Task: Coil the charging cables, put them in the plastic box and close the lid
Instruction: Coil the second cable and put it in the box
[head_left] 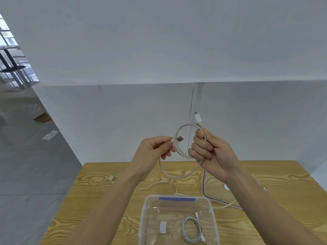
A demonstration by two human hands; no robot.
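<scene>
I hold a white charging cable (178,175) up in front of the wall, above the table. My right hand (210,151) grips its coiled loop, with a small white plug sticking up above the fist. My left hand (155,149) pinches the other end near the red-tipped USB plug, and a slack length droops between both hands. Below, the clear plastic box (143,223) stands open on the wooden table. A coiled white cable (192,230) and a small white adapter (163,227) lie inside it. Another white cable (159,184) lies loose on the table behind the box.
The clear lid (208,190) with a dark rim lies on the table right of the box, partly hidden by my right arm. A small white plug (111,178) rests near the table's left edge (77,179). A white wall stands behind the table; grey floor lies to the left.
</scene>
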